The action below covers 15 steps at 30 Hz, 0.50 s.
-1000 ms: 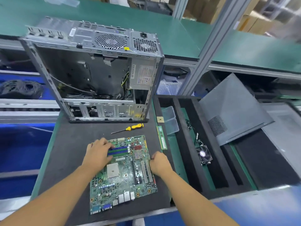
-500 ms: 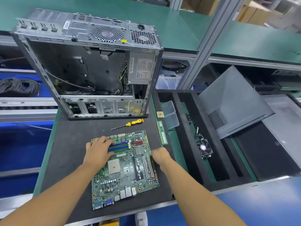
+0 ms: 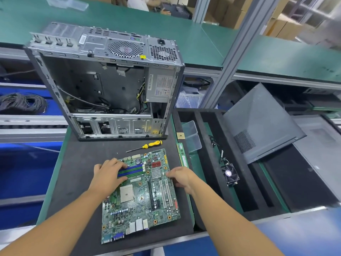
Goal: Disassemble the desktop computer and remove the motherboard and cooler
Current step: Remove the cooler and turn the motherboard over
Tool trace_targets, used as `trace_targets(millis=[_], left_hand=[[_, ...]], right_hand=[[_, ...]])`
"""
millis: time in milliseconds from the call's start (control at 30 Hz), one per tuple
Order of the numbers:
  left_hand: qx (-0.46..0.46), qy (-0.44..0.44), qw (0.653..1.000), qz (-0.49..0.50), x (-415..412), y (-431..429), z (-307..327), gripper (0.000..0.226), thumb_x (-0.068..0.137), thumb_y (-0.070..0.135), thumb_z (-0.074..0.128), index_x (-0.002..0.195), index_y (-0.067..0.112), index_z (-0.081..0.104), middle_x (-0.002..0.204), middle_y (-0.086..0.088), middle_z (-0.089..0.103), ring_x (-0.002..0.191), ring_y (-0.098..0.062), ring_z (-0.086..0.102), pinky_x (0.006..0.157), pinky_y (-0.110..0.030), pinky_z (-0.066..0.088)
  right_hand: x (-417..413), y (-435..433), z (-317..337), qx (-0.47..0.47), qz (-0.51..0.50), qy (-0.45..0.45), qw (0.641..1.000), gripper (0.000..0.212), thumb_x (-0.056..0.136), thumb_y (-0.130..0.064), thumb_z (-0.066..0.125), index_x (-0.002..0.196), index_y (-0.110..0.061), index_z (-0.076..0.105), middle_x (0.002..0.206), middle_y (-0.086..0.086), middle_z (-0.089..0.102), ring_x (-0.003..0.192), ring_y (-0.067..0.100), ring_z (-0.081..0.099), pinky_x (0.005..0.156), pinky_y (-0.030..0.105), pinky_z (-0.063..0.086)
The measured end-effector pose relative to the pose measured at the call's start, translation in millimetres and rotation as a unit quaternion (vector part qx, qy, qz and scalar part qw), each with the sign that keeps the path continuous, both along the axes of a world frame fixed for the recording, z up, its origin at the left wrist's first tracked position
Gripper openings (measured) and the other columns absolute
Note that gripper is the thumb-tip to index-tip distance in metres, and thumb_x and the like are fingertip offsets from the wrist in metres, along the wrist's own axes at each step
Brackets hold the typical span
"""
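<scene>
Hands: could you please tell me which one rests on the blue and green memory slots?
The left hand; its fingers lie across the memory slots, while the right hand holds the motherboard's right edge.

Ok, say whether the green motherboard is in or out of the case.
Out: green motherboard lies flat on the black foam mat, before the grey metal case.

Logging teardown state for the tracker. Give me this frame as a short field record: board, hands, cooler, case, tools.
motherboard: out of case, flat on black mat
left hand: rests across memory slots
right hand: at board's right edge, grip unclear
cooler: off the board, in foam tray
case: open, upright behind board
screwdriver: on mat between case and board
</scene>
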<state>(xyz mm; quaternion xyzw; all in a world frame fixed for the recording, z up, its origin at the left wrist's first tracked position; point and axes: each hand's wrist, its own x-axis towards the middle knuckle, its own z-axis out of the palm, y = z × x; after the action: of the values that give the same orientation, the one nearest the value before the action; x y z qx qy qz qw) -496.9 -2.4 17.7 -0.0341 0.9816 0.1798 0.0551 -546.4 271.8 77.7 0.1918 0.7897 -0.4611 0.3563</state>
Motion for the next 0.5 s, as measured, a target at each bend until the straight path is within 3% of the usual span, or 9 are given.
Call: trace_targets(millis=[200,300,367,433,500], left_hand=[[0.024,0.041,0.999,-0.010,5,-13,1,0.031,0.085,0.049,0.071,0.113,0.043,0.061,0.105,0.025,0.050,0.101,-0.003,0.048,0.088,-0.032,0.027],[0.032,0.052,0.998,-0.010,10,-23,-1,0.032,0.086,0.050,0.068,0.115,0.038,0.060,0.108,0.022,0.054,0.104,-0.007,0.051,0.091,-0.036,0.035],[0.030,0.063,0.998,0.002,13,-25,-2,0.033,0.088,0.048,0.066,0.116,0.031,0.060,0.111,0.015,0.058,0.105,-0.013,0.055,0.089,-0.038,0.038],[0.038,0.080,0.996,0.025,14,-21,-2,0.032,0.090,0.045,0.065,0.115,0.026,0.060,0.111,0.010,0.059,0.105,-0.016,0.056,0.087,-0.039,0.039],[0.048,0.091,0.994,0.039,12,-12,0,0.033,0.091,0.042,0.065,0.116,0.022,0.059,0.111,0.006,0.058,0.105,-0.019,0.055,0.087,-0.042,0.041]], right_hand=[[3,-9,30,-0.016,0.031,0.050,0.998,0.011,0.090,-0.023,0.072,0.086,-0.015,0.067,0.088,-0.003,0.061,0.072,0.008,0.048,0.074,0.028,0.043],[5,-25,52,-0.015,0.062,0.075,0.995,0.017,0.092,-0.025,0.069,0.099,-0.009,0.068,0.115,0.007,0.066,0.100,0.018,0.057,0.087,0.032,0.039],[7,-37,67,-0.015,0.076,0.101,0.992,0.015,0.093,-0.022,0.067,0.091,-0.007,0.066,0.125,0.010,0.065,0.115,0.022,0.057,0.090,0.033,0.037],[7,-48,80,-0.012,0.087,0.143,0.986,0.028,0.093,-0.018,0.066,0.070,-0.008,0.056,0.108,0.013,0.071,0.110,0.023,0.063,0.085,0.034,0.044],[9,-54,97,0.009,0.096,0.195,0.976,0.044,0.093,-0.012,0.063,0.058,-0.014,0.037,0.073,0.016,0.066,0.092,0.030,0.071,0.075,0.037,0.055]])
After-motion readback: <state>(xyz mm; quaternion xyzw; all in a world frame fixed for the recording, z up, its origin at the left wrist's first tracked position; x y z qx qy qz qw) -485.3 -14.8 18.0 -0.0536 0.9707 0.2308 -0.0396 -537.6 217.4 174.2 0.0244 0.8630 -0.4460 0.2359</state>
